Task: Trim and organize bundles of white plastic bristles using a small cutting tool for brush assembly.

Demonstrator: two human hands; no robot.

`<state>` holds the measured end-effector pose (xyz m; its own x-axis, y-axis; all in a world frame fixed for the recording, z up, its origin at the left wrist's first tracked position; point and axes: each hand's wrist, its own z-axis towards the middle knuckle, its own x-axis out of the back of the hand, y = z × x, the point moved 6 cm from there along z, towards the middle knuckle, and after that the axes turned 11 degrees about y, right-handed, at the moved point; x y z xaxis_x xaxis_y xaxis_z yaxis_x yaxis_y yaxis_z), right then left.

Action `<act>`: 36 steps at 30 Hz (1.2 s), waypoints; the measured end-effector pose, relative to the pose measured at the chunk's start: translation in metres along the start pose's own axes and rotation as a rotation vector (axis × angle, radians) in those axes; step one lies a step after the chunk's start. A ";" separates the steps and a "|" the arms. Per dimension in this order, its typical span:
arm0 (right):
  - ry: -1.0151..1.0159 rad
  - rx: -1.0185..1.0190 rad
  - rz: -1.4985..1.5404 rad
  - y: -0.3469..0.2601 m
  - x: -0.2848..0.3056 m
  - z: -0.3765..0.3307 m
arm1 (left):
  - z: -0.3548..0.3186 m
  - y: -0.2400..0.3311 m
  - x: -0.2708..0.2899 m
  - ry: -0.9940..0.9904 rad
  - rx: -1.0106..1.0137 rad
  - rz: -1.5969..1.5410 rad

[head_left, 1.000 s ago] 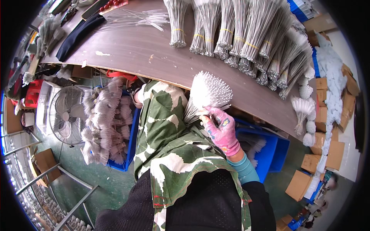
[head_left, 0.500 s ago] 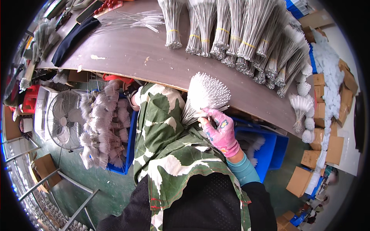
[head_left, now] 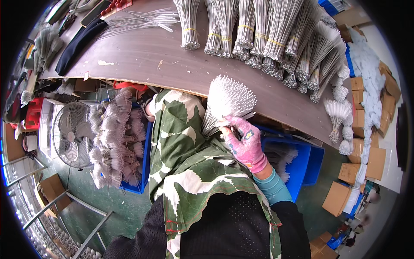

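Note:
My right hand [head_left: 246,144], in a pink flowered glove with some fingertips bare, has its thumb and fingers closed at the side of a bundle of thin wire brushes [head_left: 231,100]. The bundle's white bristle heads fan out upward, and its thin stems run down to the camouflage apron [head_left: 185,138] over my lap. Whether the fingers pinch a single brush or the whole bundle I cannot make out. My left hand does not show; the black sleeve [head_left: 133,235] at lower left runs out of sight beneath the apron.
On the brown table [head_left: 142,56] ahead stand several banded brush bundles [head_left: 258,39], with loose brushes [head_left: 138,23] and a dark cloth [head_left: 79,47] at left. Blue bins [head_left: 304,166] flank my lap. A fan [head_left: 71,136] and a metal frame [head_left: 86,203] stand left, cardboard boxes [head_left: 336,198] right.
The view has shifted slightly, so the table and bundles sit a little higher and further left. My right hand keeps nearly the same place and closed pose at the bundle.

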<state>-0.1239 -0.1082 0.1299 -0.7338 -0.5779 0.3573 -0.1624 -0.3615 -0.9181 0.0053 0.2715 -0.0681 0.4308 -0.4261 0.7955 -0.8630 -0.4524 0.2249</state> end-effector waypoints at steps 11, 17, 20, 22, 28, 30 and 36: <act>0.021 0.003 0.006 0.000 -0.001 0.001 | 0.005 0.017 0.056 -0.102 -0.077 0.233; 0.007 -0.141 0.170 0.013 -0.011 -0.005 | -0.011 0.035 0.099 -0.136 -0.063 0.335; 0.068 -0.164 0.250 0.010 -0.007 -0.012 | 0.046 0.065 0.270 0.754 0.008 -0.477; 0.003 -0.109 0.292 0.008 -0.009 -0.014 | 0.082 0.105 0.279 0.692 -0.120 -0.830; 0.376 -0.381 0.238 0.055 0.057 -0.023 | 0.136 0.193 0.236 0.962 -0.163 -0.698; 0.350 -0.527 0.355 0.084 0.053 -0.021 | 0.154 0.191 0.226 0.886 -0.103 -0.856; 0.176 -0.406 0.525 0.080 0.018 0.001 | 0.206 0.179 0.205 0.594 -0.118 -1.286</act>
<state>-0.1496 -0.1479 0.0632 -0.8738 -0.4612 -0.1544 0.0350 0.2569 -0.9658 -0.0068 -0.0586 0.0190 0.7715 0.6264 0.1114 0.0097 -0.1867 0.9824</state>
